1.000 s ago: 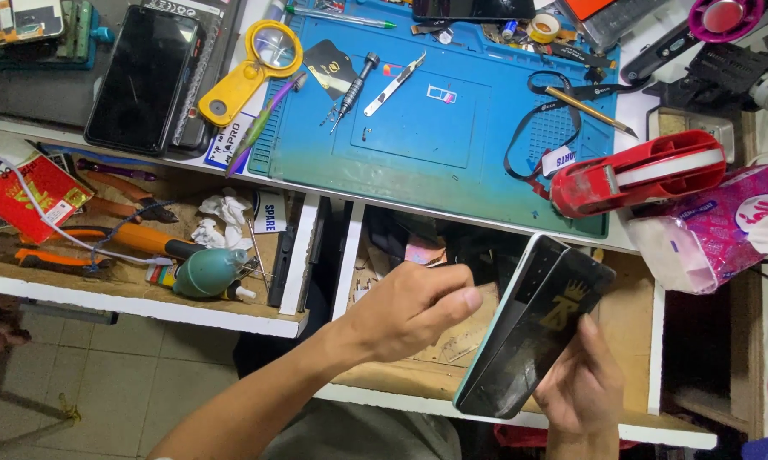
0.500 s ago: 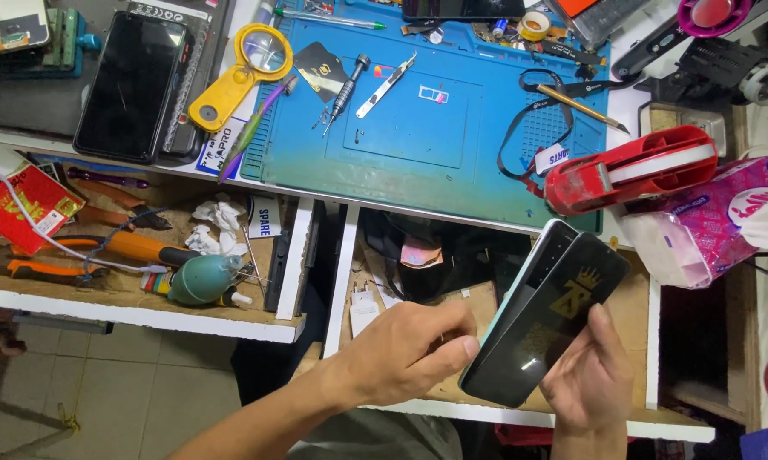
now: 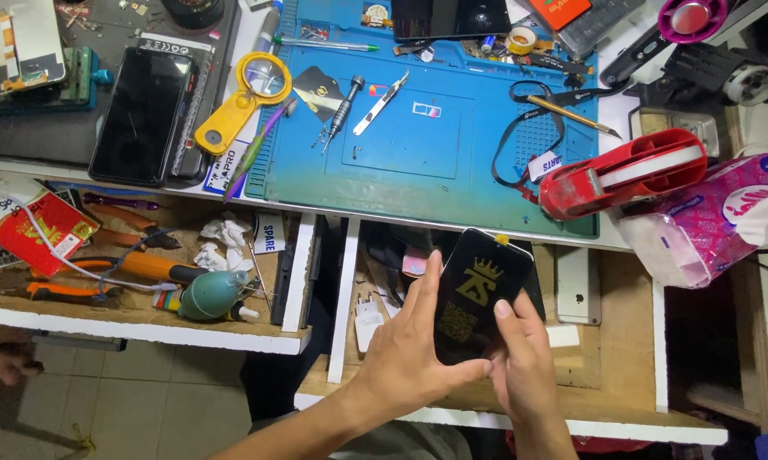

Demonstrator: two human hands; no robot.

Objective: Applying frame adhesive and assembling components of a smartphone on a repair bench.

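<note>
Holding a black phone screen panel [image 3: 477, 294] over the open wooden drawer [image 3: 622, 341], both hands are now bringing it upright from its earlier slant; the left hand [image 3: 414, 358] is cupping its edge, the right hand [image 3: 524, 358] pinching its lower side.

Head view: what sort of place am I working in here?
Most likely a phone repair bench. A blue work mat carries a small screwdriver and tweezers, a yellow magnifier lies beside it, and both hands hold a black phone panel over open drawers.
</note>
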